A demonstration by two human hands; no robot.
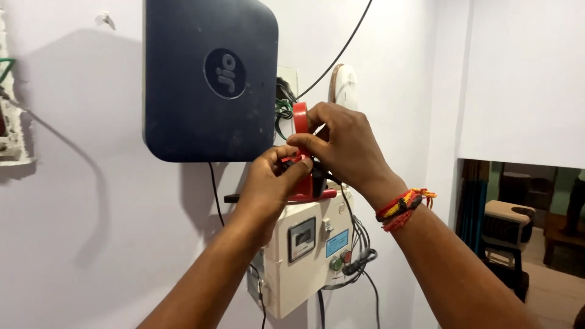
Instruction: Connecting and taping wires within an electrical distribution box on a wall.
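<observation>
My left hand (271, 183) and my right hand (344, 146) meet in front of the wall, both closed on a red tool (300, 119) with a red loop sticking up and a red-and-black body between the fingers. The tool sits just above a cream control box (301, 262) with a small meter window, a blue label and a green and a red button. Green and black wires (282, 109) come out of the wall behind the tool. My right wrist wears red and yellow thread bands (404, 207). The tool's lower part is hidden by my fingers.
A large dark blue box (207, 79) hangs on the wall to the upper left. A white round fitting (345, 85) is behind my right hand. Black cables (359, 250) hang beside the control box. A doorway at the lower right shows furniture (509, 231).
</observation>
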